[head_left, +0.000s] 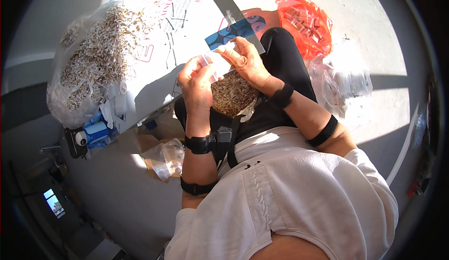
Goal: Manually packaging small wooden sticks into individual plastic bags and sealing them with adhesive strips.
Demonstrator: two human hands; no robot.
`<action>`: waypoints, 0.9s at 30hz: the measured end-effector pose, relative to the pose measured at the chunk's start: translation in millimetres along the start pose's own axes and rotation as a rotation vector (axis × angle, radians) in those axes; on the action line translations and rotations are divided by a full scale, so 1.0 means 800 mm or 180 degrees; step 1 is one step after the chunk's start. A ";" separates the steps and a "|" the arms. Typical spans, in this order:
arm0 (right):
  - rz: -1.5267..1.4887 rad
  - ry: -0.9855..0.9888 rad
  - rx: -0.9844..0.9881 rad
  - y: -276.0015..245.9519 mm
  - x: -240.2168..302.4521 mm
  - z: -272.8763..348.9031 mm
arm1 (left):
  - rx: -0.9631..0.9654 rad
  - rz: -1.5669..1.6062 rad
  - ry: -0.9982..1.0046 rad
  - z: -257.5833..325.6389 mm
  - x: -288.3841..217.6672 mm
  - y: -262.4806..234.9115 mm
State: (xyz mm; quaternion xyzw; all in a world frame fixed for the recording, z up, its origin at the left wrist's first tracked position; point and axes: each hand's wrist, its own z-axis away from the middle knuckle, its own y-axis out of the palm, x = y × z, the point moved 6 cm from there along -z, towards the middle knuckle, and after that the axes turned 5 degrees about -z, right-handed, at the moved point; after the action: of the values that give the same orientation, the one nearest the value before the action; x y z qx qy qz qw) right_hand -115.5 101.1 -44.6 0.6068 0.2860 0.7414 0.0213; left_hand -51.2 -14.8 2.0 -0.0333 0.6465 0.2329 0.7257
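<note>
My left hand (196,82) is closed round a small translucent plastic box (206,62), held upright over the table's near edge. Beside it, the fingers and thumb of my right hand (250,66) are pinched together at a glaring white patch by the box. Strong sunlight washes out what those fingers hold. Below both hands, between my legs, sits a heap of thin beige sticks (234,94). A large clear bag of similar sticks (100,49) lies on the table to the left.
The table (159,80) has a printed white covering and a dark, glassy corner (238,31). To the right, a red bag (322,45) holds several small clear boxes. A clear plastic bag (346,80) lies nearer me. A blue bottle (93,133) is at the table's left end.
</note>
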 end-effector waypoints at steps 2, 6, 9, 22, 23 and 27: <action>-0.0093 -0.0053 -0.0070 -0.002 -0.003 -0.001 | 0.0009 -0.0206 0.0187 0.000 -0.003 0.003; -0.0148 -0.0162 0.0005 0.000 -0.003 0.000 | 0.0064 -0.0571 0.0487 -0.002 -0.003 0.001; -0.0123 -0.0297 0.0200 0.006 0.005 0.005 | -0.0096 -0.0688 0.0633 0.000 -0.005 0.001; -0.0147 -0.0096 -0.0035 0.005 -0.009 0.006 | -0.0317 -0.1084 0.0664 0.004 -0.003 -0.001; -0.0226 0.0021 -0.0045 0.003 -0.013 0.006 | -0.0267 -0.1043 0.0631 0.004 -0.004 0.003; -0.0260 -0.0155 -0.0156 0.000 -0.016 0.002 | -0.0186 -0.1173 0.0778 0.007 -0.001 0.004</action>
State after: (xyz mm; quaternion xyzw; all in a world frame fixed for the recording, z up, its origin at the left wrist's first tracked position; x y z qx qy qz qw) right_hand -110.9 96.8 -55.9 0.6118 0.2916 0.7317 0.0734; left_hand -47.8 -10.2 4.9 -0.1999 0.7056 0.1093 0.6710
